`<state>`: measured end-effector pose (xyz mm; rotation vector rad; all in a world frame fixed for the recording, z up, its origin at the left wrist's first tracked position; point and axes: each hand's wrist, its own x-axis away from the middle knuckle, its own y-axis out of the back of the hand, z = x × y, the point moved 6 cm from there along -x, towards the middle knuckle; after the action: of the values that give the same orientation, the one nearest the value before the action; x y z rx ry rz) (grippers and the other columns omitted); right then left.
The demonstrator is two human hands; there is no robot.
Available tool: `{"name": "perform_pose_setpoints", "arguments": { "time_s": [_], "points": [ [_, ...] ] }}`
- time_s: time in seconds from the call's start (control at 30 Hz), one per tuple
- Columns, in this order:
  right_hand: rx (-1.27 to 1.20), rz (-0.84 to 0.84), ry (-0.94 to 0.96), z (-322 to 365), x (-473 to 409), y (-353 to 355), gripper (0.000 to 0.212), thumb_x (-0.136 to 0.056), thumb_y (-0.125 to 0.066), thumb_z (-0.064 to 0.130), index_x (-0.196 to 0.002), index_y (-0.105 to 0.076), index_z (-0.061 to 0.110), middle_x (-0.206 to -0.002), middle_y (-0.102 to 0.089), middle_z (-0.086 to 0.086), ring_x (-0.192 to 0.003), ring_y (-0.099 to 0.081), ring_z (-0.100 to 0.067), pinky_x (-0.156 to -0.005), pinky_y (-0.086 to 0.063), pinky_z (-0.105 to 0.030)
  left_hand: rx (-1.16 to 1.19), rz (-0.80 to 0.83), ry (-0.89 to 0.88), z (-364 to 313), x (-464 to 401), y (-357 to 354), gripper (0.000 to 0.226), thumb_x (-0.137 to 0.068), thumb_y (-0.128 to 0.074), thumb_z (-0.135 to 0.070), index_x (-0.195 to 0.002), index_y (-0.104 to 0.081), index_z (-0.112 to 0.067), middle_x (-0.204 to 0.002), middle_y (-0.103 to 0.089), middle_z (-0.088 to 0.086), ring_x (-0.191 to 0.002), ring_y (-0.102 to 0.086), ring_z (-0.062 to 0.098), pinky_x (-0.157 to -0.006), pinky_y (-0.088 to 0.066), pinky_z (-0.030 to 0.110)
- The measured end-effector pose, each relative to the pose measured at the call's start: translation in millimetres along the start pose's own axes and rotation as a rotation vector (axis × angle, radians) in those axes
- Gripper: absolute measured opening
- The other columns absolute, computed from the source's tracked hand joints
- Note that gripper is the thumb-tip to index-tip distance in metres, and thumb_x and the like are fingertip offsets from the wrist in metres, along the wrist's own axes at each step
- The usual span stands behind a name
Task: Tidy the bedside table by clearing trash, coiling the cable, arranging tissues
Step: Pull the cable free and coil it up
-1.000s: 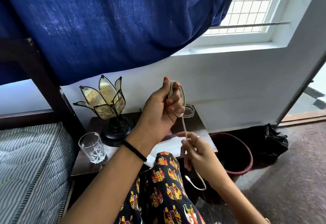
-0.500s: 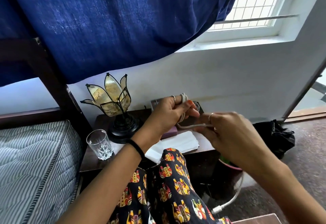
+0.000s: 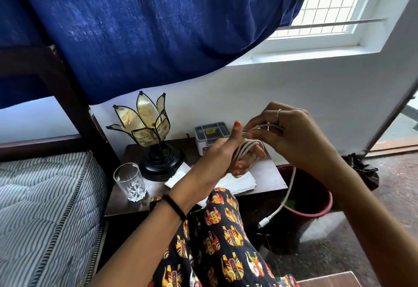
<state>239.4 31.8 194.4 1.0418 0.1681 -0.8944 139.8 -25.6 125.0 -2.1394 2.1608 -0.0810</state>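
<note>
A white cable (image 3: 245, 148) is wound in several loops around the fingers of my left hand (image 3: 222, 154), held above the dark bedside table (image 3: 269, 174). My right hand (image 3: 287, 135) pinches the same cable just above the coil. The loose tail hangs from behind my right hand, and its plug (image 3: 263, 222) dangles beside the table over the bucket. White tissues (image 3: 237, 182) lie flat on the table under my left hand, partly hidden by it.
A petal-shaped lamp (image 3: 149, 137), a clear glass (image 3: 130, 181) and a grey box (image 3: 211, 136) stand on the table. A red bucket (image 3: 325, 207) sits on the floor to the right, a striped mattress (image 3: 45, 207) to the left. A blue curtain (image 3: 147, 26) hangs overhead.
My right hand has carried the cable up and around my left hand, adding a loop. The hanging tail has grown shorter and its plug has risen.
</note>
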Motion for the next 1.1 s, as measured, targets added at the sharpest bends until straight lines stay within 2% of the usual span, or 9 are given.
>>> {"name": "perform_pose_setpoints", "arguments": {
  "time_s": [0.2,0.3,0.37,0.43,0.57,0.73,0.87,1.0,1.1],
  "points": [
    [-0.444,-0.098,-0.135,-29,11,-16,0.009,-0.083,-0.069,0.008,-0.090,-0.074,0.010,-0.080,-0.066,0.002,-0.063,-0.060,0.001,-0.060,-0.042,-0.007,0.183,-0.079,-0.055,-2,2,2,0.048,-0.094,-0.041,-0.044,-0.060,-0.064,-0.017,-0.045,-0.033,-0.005,-0.035,-0.025,0.002,-0.039,-0.022,0.014],
    [-0.753,-0.158,-0.231,-39,28,-30,0.015,-0.092,-0.056,0.003,-0.098,-0.070,0.001,-0.077,-0.072,0.001,-0.061,-0.065,-0.002,-0.056,-0.047,-0.012,0.327,-0.100,-0.078,-3,0,-1,0.045,-0.092,-0.042,-0.042,-0.064,-0.066,-0.016,-0.052,-0.036,-0.003,-0.035,-0.024,0.002,-0.055,-0.011,0.027],
    [-0.792,-0.196,-0.288,-44,43,-39,0.018,-0.096,-0.051,0.006,-0.101,-0.068,0.006,-0.065,-0.066,0.008,-0.049,-0.054,-0.002,-0.046,-0.042,-0.015,0.380,-0.114,-0.095,-4,-3,-3,0.043,-0.091,-0.041,-0.043,-0.073,-0.064,-0.011,-0.049,-0.039,-0.006,-0.038,-0.029,0.003,-0.054,-0.014,0.027],
    [-0.746,-0.207,-0.344,-51,56,-50,0.018,-0.097,-0.049,0.015,-0.101,-0.067,0.013,-0.063,-0.057,0.006,-0.045,-0.043,-0.008,-0.041,-0.036,-0.019,0.430,-0.125,-0.110,-5,-6,-4,0.043,-0.096,-0.036,-0.038,-0.082,-0.062,-0.006,-0.048,-0.043,-0.006,-0.042,-0.037,0.005,-0.047,-0.029,0.018],
    [-0.666,-0.078,-0.433,-57,82,-78,0.016,-0.098,-0.047,0.022,-0.098,-0.063,0.026,-0.066,-0.055,0.002,-0.041,-0.048,-0.013,-0.038,-0.039,-0.020,0.480,-0.119,-0.141,-10,-10,-5,0.036,-0.098,-0.039,-0.029,-0.096,-0.065,-0.005,-0.062,-0.059,-0.001,-0.056,-0.057,0.009,-0.058,-0.051,0.019],
    [-0.394,0.303,-0.459,-58,112,-101,0.017,-0.099,-0.047,0.020,-0.101,-0.060,0.032,-0.057,-0.054,0.004,-0.040,-0.046,-0.010,-0.040,-0.039,-0.022,0.480,-0.193,-0.190,-15,-13,6,0.025,-0.098,-0.044,-0.021,-0.099,-0.066,-0.010,-0.074,-0.071,0.000,-0.075,-0.069,0.010,-0.071,-0.054,0.018],
    [-0.007,0.643,-0.275,-42,124,-108,0.032,-0.100,-0.043,0.028,-0.132,-0.044,0.028,-0.064,-0.049,0.015,-0.053,-0.046,0.000,-0.055,-0.039,-0.017,0.373,-0.245,-0.179,-11,-15,10,0.019,-0.096,-0.047,-0.016,-0.103,-0.064,-0.010,-0.079,-0.072,0.001,-0.081,-0.069,0.008,-0.076,-0.052,0.017],
    [0.283,0.700,-0.158,-18,113,-86,0.033,-0.100,-0.036,0.036,-0.133,-0.036,0.031,-0.100,-0.061,-0.002,-0.087,-0.063,-0.025,-0.069,-0.048,-0.031,0.027,-0.293,-0.137,0,-15,12,0.026,-0.094,-0.053,-0.010,-0.115,-0.060,0.003,-0.082,-0.070,0.005,-0.074,-0.068,0.001,-0.074,-0.052,0.013],
    [0.303,0.621,-0.058,0,95,-58,0.022,-0.098,-0.041,0.027,-0.119,-0.048,0.027,-0.101,-0.066,0.001,-0.088,-0.064,-0.021,-0.069,-0.052,-0.031,-0.127,-0.228,-0.096,8,-13,10,0.025,-0.091,-0.057,-0.006,-0.113,-0.060,0.005,-0.090,-0.069,0.013,-0.072,-0.068,-0.003,-0.071,-0.051,0.010]
  ]
}}
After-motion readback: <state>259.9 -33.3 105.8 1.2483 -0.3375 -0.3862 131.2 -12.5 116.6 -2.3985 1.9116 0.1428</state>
